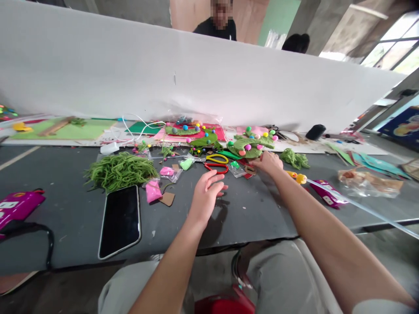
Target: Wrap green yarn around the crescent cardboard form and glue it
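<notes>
My left hand (209, 189) hovers over the grey table, fingers spread with nothing in them. Just beyond it lie red-handled pliers (216, 168) and yellow-handled scissors (218, 158). My right hand (269, 163) reaches farther out, its fingers bent down by a green felt piece (248, 147) dotted with coloured pompoms. Those fingers look closed near small red and brown scraps (249, 171); what they grip is hidden. To their left is a small plastic bag (236, 169) with a green bit in it. Green yarn (294, 158) lies to the right.
A phone (120, 222) and a heap of green yarn (122, 171) lie at left. Purple glue guns (20, 207) (327, 194) sit on both sides. A clear rod (360, 207) crosses the right. Behind the white partition (196, 83) is a person (216, 29).
</notes>
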The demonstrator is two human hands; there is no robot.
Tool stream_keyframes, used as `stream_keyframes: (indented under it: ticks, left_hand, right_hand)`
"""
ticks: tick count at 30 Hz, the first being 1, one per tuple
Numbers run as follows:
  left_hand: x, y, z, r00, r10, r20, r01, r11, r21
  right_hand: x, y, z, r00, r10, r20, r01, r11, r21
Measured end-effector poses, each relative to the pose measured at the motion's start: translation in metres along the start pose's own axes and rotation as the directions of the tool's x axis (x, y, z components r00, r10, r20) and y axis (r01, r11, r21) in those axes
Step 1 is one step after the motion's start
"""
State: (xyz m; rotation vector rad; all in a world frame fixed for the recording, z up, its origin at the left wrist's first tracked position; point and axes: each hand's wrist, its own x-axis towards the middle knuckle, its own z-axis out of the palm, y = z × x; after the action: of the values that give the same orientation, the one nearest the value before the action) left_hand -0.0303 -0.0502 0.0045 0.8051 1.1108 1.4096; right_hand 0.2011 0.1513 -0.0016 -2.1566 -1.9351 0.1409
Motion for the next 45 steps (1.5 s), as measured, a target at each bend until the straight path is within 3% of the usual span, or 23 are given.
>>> stream_keyframes:
  ticks: [5,10,13,16,20,22,24,26,28,31,34,37,41,45]
  left_hand:
    - [0.002,-0.002,-0.001,1.0,-0.005,-0.003,0.005,0.997,0.073]
    - [0.003,-0.005,-0.002,0.999,-0.039,0.035,0.035,0.994,0.102]
    - [0.003,-0.009,0.001,0.996,-0.059,0.07,0.052,0.994,0.101]
    - [0.003,-0.014,0.005,0.991,-0.088,0.105,0.079,0.994,0.081]
    - [0.003,-0.019,0.008,0.985,-0.099,0.141,0.089,0.993,0.074]
    - [0.005,-0.022,0.005,0.992,-0.072,0.106,0.062,0.993,0.097]
    - [0.008,-0.024,-0.001,0.997,-0.034,0.065,0.025,0.99,0.142]
    - [0.012,-0.025,-0.008,0.999,0.004,0.045,-0.013,0.981,0.192]
    - [0.015,-0.025,-0.014,0.999,0.039,0.029,-0.045,0.972,0.23]
    - [0.019,-0.025,-0.018,0.998,0.065,0.005,-0.064,0.964,0.259]
    - [0.02,-0.023,-0.019,0.997,0.071,-0.002,-0.068,0.961,0.268]
    - [0.02,-0.021,-0.019,0.997,0.077,-0.006,-0.072,0.96,0.27]
    - [0.018,-0.016,-0.02,0.996,0.093,-0.013,-0.086,0.957,0.276]
    - [0.017,-0.015,-0.021,0.995,0.098,-0.016,-0.089,0.952,0.292]
  right_hand:
    - [0.001,-0.007,-0.026,0.999,0.01,0.049,-0.013,0.998,0.054]
    - [-0.01,-0.006,-0.052,0.988,-0.028,0.151,-0.022,0.947,0.321]
    - [-0.036,0.0,-0.056,0.983,-0.045,0.175,-0.052,0.859,0.509]
    - [-0.079,0.002,-0.045,0.97,-0.137,0.203,-0.036,0.742,0.67]
    - [-0.139,-0.006,-0.024,0.882,-0.351,0.316,-0.019,0.642,0.767]
    - [-0.156,-0.011,-0.019,0.818,-0.45,0.358,-0.001,0.622,0.783]
    - [-0.16,-0.013,-0.017,0.791,-0.491,0.365,0.023,0.621,0.784]
    - [-0.15,-0.011,-0.015,0.834,-0.447,0.324,0.043,0.639,0.768]
    - [-0.129,-0.007,-0.012,0.912,-0.323,0.252,0.033,0.672,0.74]
    - [-0.084,-0.004,-0.007,0.968,-0.113,0.222,-0.077,0.71,0.7]
    - [-0.039,-0.01,-0.007,0.956,0.037,0.29,-0.24,0.668,0.704]
    - [-0.007,-0.019,-0.012,0.932,0.124,0.34,-0.35,0.546,0.761]
    - [0.013,-0.022,-0.022,0.922,0.155,0.355,-0.388,0.366,0.846]
    - [0.02,-0.02,-0.027,0.925,0.165,0.342,-0.375,0.245,0.894]
